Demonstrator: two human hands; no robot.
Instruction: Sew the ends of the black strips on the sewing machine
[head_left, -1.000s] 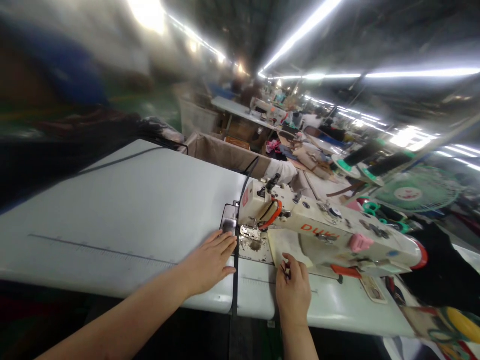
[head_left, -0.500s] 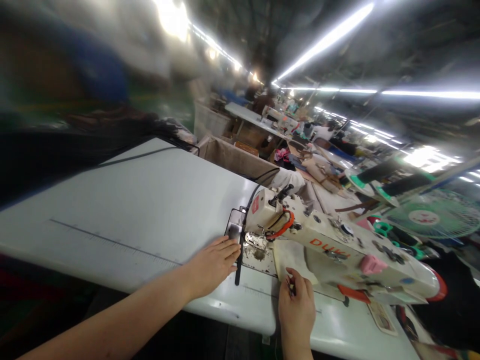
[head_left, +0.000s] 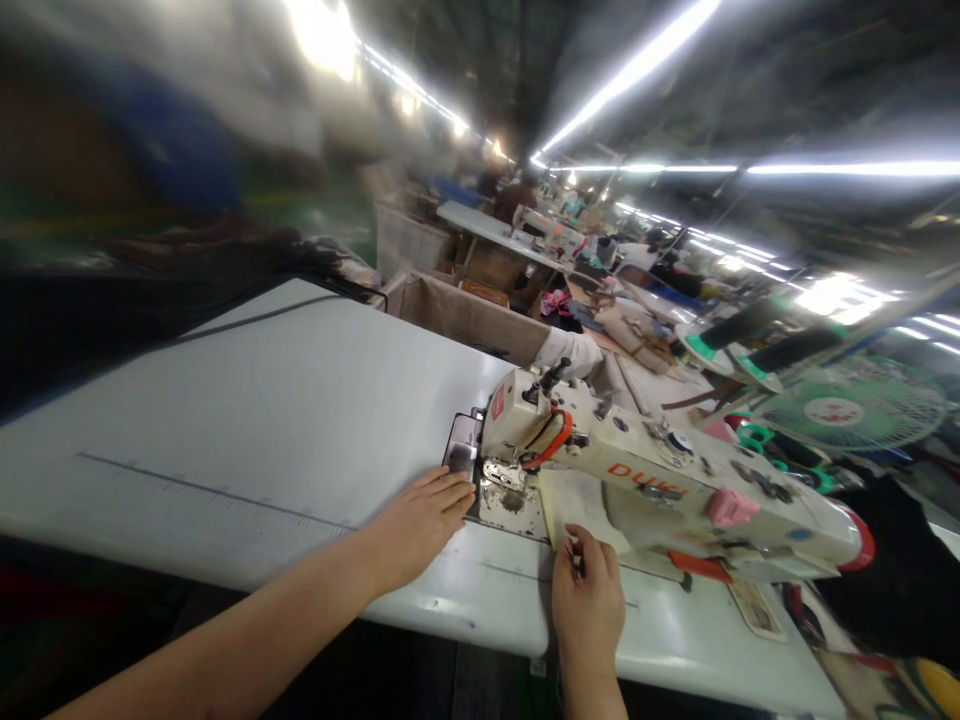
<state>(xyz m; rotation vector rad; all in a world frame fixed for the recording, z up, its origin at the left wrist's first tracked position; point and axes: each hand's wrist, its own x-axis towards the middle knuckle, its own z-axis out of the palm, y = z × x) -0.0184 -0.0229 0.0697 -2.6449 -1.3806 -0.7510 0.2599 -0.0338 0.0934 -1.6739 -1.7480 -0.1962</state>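
My left hand (head_left: 424,525) lies flat, palm down, on the pale sewing table (head_left: 300,400), its fingertips beside the needle area and at the near end of a dark, glossy plate (head_left: 461,445). The white sewing machine (head_left: 585,450) has an orange guard near its needle; its metal presser part (head_left: 502,473) sits above a worn metal plate (head_left: 517,510). My right hand (head_left: 589,590) is curled at the table's front, thumb and fingers round something small and dark that I cannot make out. Cream cloth (head_left: 577,505) lies just behind it, under the machine arm.
Behind the table stands a cloth-lined bin (head_left: 465,320) with white cloth (head_left: 570,350) over its edge. Dark thread cones (head_left: 787,355) and a green fan (head_left: 847,410) are at the right. A pink clip (head_left: 731,507) sits on the machine. Other worktables are farther back.
The black strip that ran past my left fingertips beside the needle has gone from the near side; only a short dark piece shows behind the machine. The view has shifted slightly; both hands keep their poses.
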